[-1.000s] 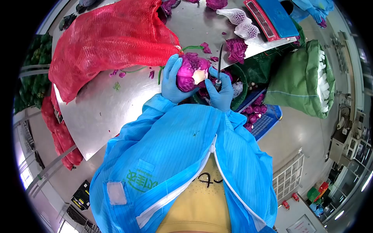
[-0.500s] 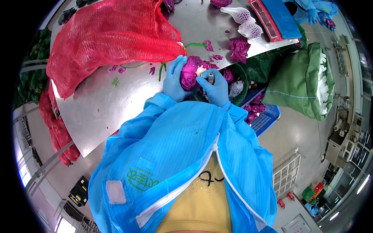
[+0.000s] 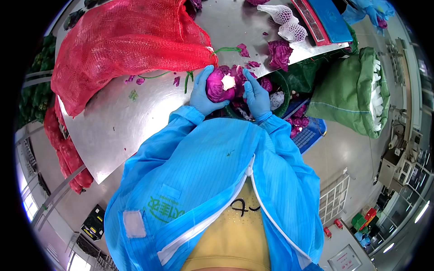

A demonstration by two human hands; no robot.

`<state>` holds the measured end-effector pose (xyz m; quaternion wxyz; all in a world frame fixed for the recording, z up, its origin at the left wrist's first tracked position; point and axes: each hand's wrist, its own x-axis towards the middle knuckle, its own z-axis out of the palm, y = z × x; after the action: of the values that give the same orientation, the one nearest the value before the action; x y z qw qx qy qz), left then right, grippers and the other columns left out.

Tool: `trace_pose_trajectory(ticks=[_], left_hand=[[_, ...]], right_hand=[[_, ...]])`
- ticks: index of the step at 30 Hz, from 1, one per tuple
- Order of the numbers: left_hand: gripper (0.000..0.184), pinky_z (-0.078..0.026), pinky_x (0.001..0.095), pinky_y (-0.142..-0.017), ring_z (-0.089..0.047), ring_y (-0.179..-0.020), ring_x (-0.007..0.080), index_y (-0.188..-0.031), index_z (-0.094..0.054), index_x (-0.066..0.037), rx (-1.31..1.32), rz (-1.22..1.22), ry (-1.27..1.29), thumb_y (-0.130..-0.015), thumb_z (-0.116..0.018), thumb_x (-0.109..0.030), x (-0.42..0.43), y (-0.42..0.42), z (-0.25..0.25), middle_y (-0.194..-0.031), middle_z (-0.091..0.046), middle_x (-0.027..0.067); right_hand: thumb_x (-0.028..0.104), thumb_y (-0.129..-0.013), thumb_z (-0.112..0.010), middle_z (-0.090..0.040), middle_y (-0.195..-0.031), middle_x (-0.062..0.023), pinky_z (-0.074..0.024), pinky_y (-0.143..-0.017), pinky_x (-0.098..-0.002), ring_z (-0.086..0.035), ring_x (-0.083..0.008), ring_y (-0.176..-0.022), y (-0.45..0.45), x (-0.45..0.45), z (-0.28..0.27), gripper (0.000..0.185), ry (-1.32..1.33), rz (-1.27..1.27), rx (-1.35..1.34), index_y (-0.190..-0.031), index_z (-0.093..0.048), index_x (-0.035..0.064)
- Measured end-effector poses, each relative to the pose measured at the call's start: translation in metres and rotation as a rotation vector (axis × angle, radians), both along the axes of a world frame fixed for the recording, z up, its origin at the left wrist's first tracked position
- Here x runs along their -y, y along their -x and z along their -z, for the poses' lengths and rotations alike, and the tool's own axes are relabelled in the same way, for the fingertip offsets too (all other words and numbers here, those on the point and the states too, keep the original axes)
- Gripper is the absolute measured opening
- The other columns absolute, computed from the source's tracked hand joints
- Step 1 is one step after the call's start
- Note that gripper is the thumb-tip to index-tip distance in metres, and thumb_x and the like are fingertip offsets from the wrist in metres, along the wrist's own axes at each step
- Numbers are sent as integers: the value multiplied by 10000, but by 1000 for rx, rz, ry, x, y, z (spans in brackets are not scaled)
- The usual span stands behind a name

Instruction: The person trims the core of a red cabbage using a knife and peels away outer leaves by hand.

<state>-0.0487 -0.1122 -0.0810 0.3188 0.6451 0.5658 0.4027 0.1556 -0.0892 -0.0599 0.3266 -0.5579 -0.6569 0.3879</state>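
A red cabbage (image 3: 219,88) rests in my left hand (image 3: 202,95), whose gloved fingers wrap its left side and underside. Its white cut stem end faces up and to the right. Close to the right side of the cabbage is my right hand (image 3: 257,96), its fingers bent and thumb drawn in. What lies between those fingers, if anything, is hidden. Purple leaves (image 3: 238,74) show between the two hands. Below them, a dark green tub (image 3: 283,86) holds purple trimmings and a pale crumpled piece.
A red mesh sack (image 3: 126,45) covers the table's left part. Loose leaves (image 3: 280,54), white foam nets (image 3: 291,31) and a blue-and-red scale-like device (image 3: 327,20) lie toward the back right. A green sack (image 3: 348,92) and blue crate (image 3: 312,135) stand right. A co-worker's gloved hand (image 3: 373,17) holds something purple.
The cabbage has turned so its white stem end shows more fully. My right hand has shifted slightly right, off the stem, and the dark, metal-ended handle seen in it before is out of sight.
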Motion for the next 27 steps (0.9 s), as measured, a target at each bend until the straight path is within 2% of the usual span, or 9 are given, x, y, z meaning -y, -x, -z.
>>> trace_pose_trajectory(ticks=[1,5,18,24,27], left_hand=[[1145,-363,408,-1074,-387,-1264,363,-1424,-271,-94,4,-12,-10,-492,-903,-300,0,-2,0,-1366,-362,189],[1136,-351,419,-1082,-365,-1283,373,-1423,-267,-89,-3,-21,-71,-499,-900,-278,-1,-7,2,-1383,-354,196],[1147,-359,432,-1075,-347,-1292,379,-1431,-217,-93,-130,-12,-87,-515,-878,-297,3,-19,-6,-1405,-325,201],[1133,-382,436,-1053,-355,-1278,387,-1433,-214,-102,-169,-22,-38,-532,-871,-297,2,-21,-8,-1374,-321,220],[1112,-394,438,-1041,-360,-1270,393,-1430,-228,-104,-205,0,-94,-540,-868,-291,1,-21,-7,-1363,-317,224]], right_hand=[[383,-978,-466,-614,-691,-121,-486,-606,-345,-608,-197,-606,3,3,-1,488,190,13,-51,-1418,-407,181],[375,-994,-428,-559,-581,-87,-468,-564,-311,-558,-136,-530,10,9,-4,485,272,-24,-106,-1448,-349,223],[394,-1000,-393,-556,-571,-103,-466,-553,-335,-572,-177,-516,9,18,-18,504,343,-1,-39,-1466,-302,227],[380,-1003,-395,-547,-567,-86,-461,-546,-318,-549,-147,-511,2,13,-20,491,427,-10,-93,-1461,-318,218],[371,-1002,-406,-543,-560,-71,-456,-540,-299,-532,-128,-506,0,13,-22,492,478,-4,-147,-1460,-319,213]])
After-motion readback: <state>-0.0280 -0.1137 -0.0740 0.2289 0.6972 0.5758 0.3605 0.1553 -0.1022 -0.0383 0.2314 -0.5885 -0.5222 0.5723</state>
